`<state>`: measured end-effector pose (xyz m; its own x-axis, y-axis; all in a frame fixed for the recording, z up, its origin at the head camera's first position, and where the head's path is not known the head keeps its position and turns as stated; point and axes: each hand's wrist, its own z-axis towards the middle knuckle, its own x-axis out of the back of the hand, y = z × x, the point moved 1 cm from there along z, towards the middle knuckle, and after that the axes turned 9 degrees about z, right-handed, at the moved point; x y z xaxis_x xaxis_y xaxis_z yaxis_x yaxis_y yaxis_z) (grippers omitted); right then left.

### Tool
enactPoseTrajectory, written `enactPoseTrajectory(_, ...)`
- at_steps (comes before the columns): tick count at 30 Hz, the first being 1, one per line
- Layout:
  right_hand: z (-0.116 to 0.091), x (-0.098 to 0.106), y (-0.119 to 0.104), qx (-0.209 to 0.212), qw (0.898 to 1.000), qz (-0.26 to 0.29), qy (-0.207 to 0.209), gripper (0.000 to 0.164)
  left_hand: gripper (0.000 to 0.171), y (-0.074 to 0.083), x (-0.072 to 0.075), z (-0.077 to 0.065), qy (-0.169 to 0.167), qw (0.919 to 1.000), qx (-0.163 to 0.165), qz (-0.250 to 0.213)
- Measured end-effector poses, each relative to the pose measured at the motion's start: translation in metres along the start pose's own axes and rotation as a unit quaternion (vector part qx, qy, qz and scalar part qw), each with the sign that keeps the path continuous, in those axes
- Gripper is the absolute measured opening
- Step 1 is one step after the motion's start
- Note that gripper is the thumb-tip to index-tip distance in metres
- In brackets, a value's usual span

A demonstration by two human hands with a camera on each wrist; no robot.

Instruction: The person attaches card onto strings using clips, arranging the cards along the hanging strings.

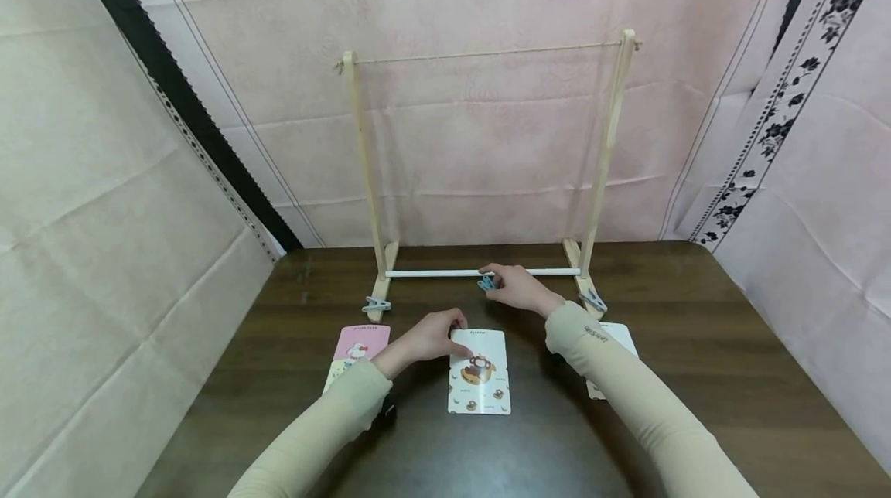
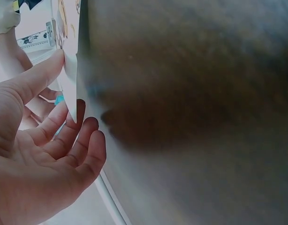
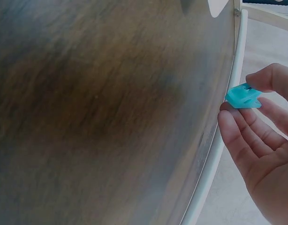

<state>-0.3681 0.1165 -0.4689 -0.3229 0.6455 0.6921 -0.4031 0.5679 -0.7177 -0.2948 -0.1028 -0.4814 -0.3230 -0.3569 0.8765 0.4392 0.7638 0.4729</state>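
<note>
Reference for all positions: the wooden frame, standing on the worktop. The frame consists of two uprights on flat feet, a cord tied between the upright tops, and a white rod joining the uprights near the base.

Left hand: located in front of the frame, on the wearer's side. Thumb and fingers pinch the white card with a printed figure along its edge, near the corner toward the frame's left upright. The thumb bears on the printed face; the remaining fingers are loosely bent behind it. The card is located in front of the middle of the frame. Contact between its lower edge and the worktop cannot be determined.

Right hand: located at the white rod of the frame, right of its middle. Thumb and fingers pinch the blue clip, which sits just in front of the rod. Contact between hand and rod cannot be determined.

Other components: one pale clip is at the frame's left foot; a second clip is at its right foot. A pink card lies in front of the left foot, partly covered by the left sleeve. A further white card lies in front of the right foot, partly covered by the right sleeve. A pale cloth hangs behind the frame.
</note>
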Motion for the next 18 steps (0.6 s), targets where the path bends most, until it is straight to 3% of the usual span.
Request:
enactPoseTrajectory(11,-0.006,0.005,0.006,-0.014,0.998,0.039,0.041,0.034,0.038,0.004,0.005,-0.002,0.016,0.9998,-0.002,-0.008)
enactPoseTrajectory(18,-0.007,0.013,0.002,-0.014,0.996,0.061,0.065,0.034,0.039,0.004,0.012,-0.003,0.047,0.9987,-0.02,-0.009)
